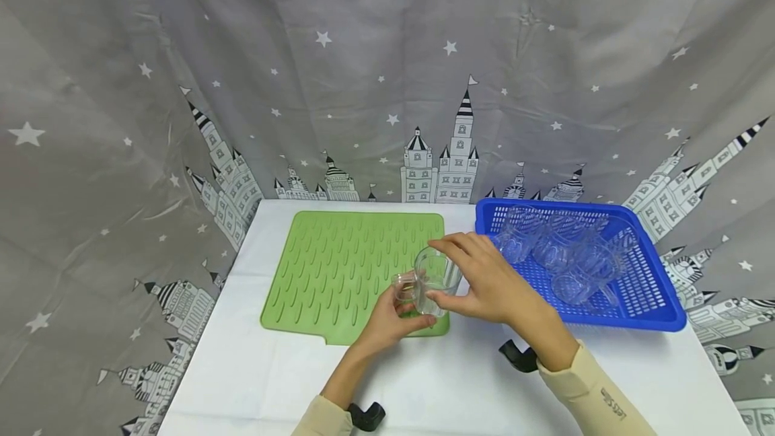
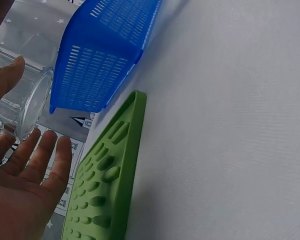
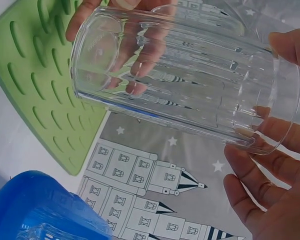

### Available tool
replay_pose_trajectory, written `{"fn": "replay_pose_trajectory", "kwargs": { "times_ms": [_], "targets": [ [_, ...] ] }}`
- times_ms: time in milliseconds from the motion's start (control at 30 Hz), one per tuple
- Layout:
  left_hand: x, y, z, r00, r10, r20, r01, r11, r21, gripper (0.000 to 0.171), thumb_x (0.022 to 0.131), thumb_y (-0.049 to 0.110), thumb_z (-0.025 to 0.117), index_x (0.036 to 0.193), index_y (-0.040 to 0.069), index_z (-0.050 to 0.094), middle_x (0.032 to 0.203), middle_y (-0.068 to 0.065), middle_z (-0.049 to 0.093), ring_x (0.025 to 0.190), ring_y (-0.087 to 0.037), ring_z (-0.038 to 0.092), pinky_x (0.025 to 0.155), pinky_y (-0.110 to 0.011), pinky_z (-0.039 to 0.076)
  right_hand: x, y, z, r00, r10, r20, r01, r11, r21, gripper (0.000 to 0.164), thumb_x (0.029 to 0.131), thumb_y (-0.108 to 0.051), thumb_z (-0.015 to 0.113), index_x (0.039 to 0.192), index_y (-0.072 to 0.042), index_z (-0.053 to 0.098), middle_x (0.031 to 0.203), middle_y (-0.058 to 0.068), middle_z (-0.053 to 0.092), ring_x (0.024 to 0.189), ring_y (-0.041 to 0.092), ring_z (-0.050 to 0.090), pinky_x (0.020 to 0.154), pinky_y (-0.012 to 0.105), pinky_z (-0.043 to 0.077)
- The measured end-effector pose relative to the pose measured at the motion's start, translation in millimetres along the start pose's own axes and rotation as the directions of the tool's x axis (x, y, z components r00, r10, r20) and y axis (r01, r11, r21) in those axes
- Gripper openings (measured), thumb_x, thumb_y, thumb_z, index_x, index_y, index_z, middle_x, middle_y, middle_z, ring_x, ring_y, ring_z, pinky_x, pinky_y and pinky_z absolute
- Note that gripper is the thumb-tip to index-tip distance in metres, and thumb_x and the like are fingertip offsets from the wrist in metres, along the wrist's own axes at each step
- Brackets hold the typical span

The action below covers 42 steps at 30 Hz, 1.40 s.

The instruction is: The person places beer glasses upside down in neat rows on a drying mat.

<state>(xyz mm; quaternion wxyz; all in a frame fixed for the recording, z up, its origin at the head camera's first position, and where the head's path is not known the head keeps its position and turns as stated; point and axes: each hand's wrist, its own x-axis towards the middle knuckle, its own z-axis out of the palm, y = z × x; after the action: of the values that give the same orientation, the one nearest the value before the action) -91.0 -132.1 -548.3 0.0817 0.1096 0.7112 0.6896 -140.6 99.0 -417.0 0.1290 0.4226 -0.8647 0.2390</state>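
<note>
Over the right edge of the green drying mat (image 1: 351, 268), both hands hold a clear glass mug (image 1: 437, 274) between them. The right hand (image 1: 484, 278) grips it near the rim, thumb on one side and fingers on the other, as the right wrist view shows. Around the handle side and base, the left hand (image 1: 387, 320) holds the mug with thumb and fingers. In the left wrist view its fingertips (image 2: 49, 136) lie right at the base's edge. Through the clear wall of the mug (image 3: 185, 80), left fingers show in the right wrist view.
To the right stands a blue perforated basket (image 1: 656, 274) with several clear glass mugs (image 1: 569, 247) lying in it. A white cloth (image 1: 242, 382) covers the table. Grey curtains (image 1: 363, 52) with printed castles and stars hang behind and at both sides.
</note>
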Motion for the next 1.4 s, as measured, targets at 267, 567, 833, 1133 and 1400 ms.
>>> {"fn": "replay_pose_trajectory", "kwargs": {
  "times_ms": [267,567,833,1133,1400],
  "targets": [
    [2.6,-0.8,0.4,0.999,0.025,0.025,-0.023,0.998,-0.064,0.089,0.087,0.005,0.088,0.164,0.014,0.042,0.160,-0.026,0.052,0.125,-0.007,0.068,0.109,-0.029,0.060,0.1,-2.6,0.1,1.000,-0.006,0.000,0.006,1.000,0.009,0.080,0.087,-0.051,0.083,0.151,-0.010,0.060,0.142,0.008,0.066,0.129,0.028,0.063,0.109,0.050,0.057],
    [2.9,-3.5,2.0,0.999,0.011,0.034,-0.009,0.998,-0.056,0.090,0.086,0.008,0.090,0.163,0.017,0.044,0.163,-0.017,0.052,0.132,-0.015,0.065,0.113,-0.029,0.057,-0.3,-4.8,0.2,0.999,0.012,0.036,-0.013,0.999,0.031,0.080,0.089,-0.052,0.082,0.153,-0.010,0.058,0.146,0.008,0.064,0.132,0.028,0.062,0.110,0.051,0.058],
    [3.4,-1.6,5.1,1.000,0.003,-0.014,-0.003,1.000,0.031,0.074,0.083,0.012,0.092,0.148,0.027,0.060,0.153,-0.002,0.062,0.127,-0.017,0.066,0.113,-0.041,0.054,-0.4,-4.0,-2.1,1.000,0.007,0.027,-0.008,0.999,0.048,0.080,0.089,-0.049,0.083,0.153,-0.009,0.057,0.147,0.009,0.064,0.134,0.029,0.062,0.111,0.052,0.058],
    [3.4,1.6,2.0,0.998,0.044,-0.044,-0.039,0.993,0.116,0.072,0.081,0.015,0.093,0.146,0.025,0.062,0.140,-0.004,0.071,0.116,-0.011,0.068,0.099,-0.036,0.057,-1.1,-3.3,-3.5,1.000,0.003,0.016,-0.004,0.998,0.059,0.080,0.089,-0.048,0.083,0.155,-0.011,0.056,0.147,0.008,0.063,0.135,0.028,0.061,0.110,0.051,0.059],
    [1.6,3.5,-4.2,0.998,0.028,-0.065,-0.017,0.988,0.156,0.074,0.081,0.018,0.093,0.147,0.024,0.061,0.141,-0.002,0.070,0.120,-0.013,0.065,0.102,-0.036,0.054,-1.7,-1.2,-3.1,1.000,0.018,0.021,-0.019,0.998,0.065,0.079,0.090,-0.048,0.082,0.156,-0.013,0.055,0.149,0.008,0.061,0.137,0.027,0.060,0.112,0.051,0.058]
  ]
}}
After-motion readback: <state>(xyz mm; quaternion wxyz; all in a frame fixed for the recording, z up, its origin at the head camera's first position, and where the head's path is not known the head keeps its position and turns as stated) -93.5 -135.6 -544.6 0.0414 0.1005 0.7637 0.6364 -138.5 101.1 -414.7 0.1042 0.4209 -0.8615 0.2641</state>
